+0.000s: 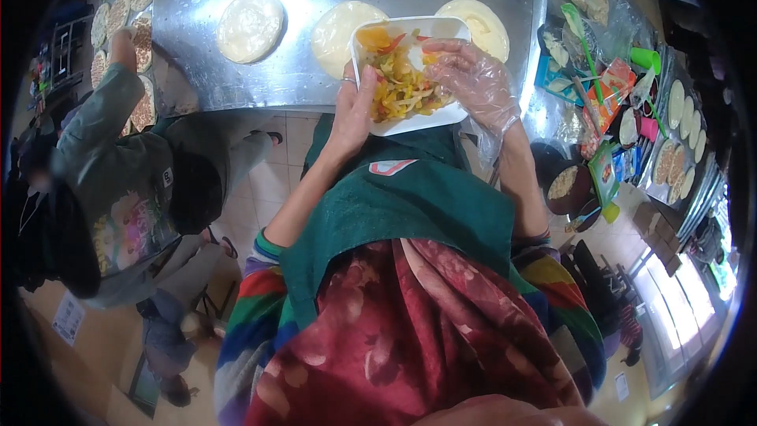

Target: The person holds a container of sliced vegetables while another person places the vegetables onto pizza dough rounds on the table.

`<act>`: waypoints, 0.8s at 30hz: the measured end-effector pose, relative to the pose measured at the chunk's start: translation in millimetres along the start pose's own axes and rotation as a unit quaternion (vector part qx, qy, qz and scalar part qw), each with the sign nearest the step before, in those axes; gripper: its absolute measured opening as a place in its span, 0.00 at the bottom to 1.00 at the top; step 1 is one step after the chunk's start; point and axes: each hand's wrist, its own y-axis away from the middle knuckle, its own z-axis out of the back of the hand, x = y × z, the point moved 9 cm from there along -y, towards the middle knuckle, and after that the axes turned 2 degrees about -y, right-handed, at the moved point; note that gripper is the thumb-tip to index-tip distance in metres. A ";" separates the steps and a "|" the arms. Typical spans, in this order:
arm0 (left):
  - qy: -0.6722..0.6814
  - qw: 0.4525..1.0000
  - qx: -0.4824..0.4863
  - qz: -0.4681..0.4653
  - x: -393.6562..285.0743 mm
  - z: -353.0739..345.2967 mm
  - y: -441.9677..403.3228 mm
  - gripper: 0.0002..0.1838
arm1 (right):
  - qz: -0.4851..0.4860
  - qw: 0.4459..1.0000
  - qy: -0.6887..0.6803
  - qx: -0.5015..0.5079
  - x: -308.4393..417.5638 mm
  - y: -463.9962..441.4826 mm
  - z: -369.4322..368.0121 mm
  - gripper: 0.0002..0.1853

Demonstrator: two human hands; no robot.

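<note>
My left hand (pixel 354 110) grips the left side of a white tray (pixel 441 118), thumb over the rim. Inside lie mixed vegetable strips (pixel 398 99), yellow, orange, red and pale green. My right hand (pixel 473 83), in a clear plastic glove, reaches over the tray's right side. Its fingers are curled together at the vegetable strips; the fingertips are partly hidden. Just beyond the tray, a flat dough round (pixel 331 39) lies on the metal worktop (pixel 185 55), partly covered by the tray. Another dough round (pixel 489 24) shows behind the tray's right corner.
More dough rounds (pixel 250 28) rest on the worktop. At the left, a person in a grey-green top (pixel 118 158) reaches toward browned flatbreads (pixel 143 39). Packets, a green spoon (pixel 582 39) and a pot (pixel 568 185) crowd the right side.
</note>
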 end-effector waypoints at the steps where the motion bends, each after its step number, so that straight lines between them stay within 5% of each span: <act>1: 0.002 1.000 0.000 -0.001 0.8 0.3 -0.4 0.31 | 0.016 1.000 0.009 -0.002 3.9 1.6 0.2 0.15; 5: 0.006 1.000 -0.003 0.005 -2.0 -0.6 1.1 0.32 | -0.018 0.996 0.084 0.008 7.6 6.3 -0.2 0.12; 8: 0.019 1.000 0.000 0.005 -3.5 -1.9 0.7 0.32 | 0.037 0.998 -0.041 -0.002 9.7 9.3 -1.3 0.13; 14: 0.033 0.999 -0.006 0.011 0.5 -0.3 2.7 0.32 | 0.041 0.975 0.217 0.010 15.0 11.3 -8.8 0.12; 24: 0.071 0.996 -0.038 0.041 22.3 17.7 -0.8 0.34 | -0.048 0.995 -0.074 -0.052 14.5 23.4 37.2 0.16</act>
